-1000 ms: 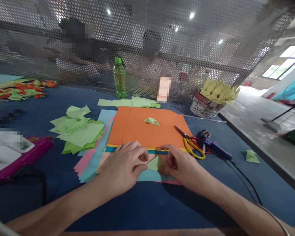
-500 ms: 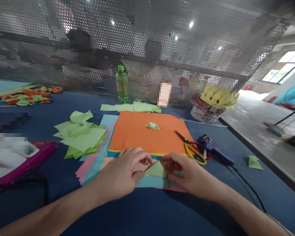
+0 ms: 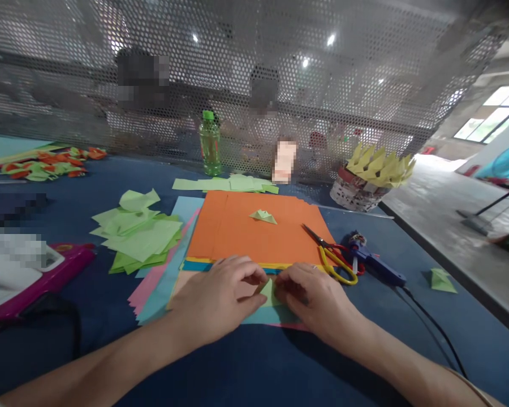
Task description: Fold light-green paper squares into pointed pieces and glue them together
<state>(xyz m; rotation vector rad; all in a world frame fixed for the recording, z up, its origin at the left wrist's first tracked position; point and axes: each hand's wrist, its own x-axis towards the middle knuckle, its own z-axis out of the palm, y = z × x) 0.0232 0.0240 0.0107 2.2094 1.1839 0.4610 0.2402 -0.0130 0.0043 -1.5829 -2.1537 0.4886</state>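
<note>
My left hand (image 3: 218,302) and my right hand (image 3: 316,302) meet over a small light green folded paper (image 3: 268,294), both pinching and pressing it down. The paper lies on light blue and pink sheets (image 3: 161,294) at the near edge of a stack topped by a large orange sheet (image 3: 254,229). Only a small triangle of the green paper shows between my fingers. A finished green folded piece (image 3: 263,216) rests on the orange sheet.
Red and yellow scissors (image 3: 333,254) and a blue glue gun (image 3: 375,263) with its black cord lie right of the stack. A pile of green paper squares (image 3: 138,234) sits left. A green bottle (image 3: 210,144), a basket with yellow paper (image 3: 371,178) and a perforated metal screen stand behind.
My hands have closed in on the green paper, covering more of it than half a second ago. The view has shifted slightly.
</note>
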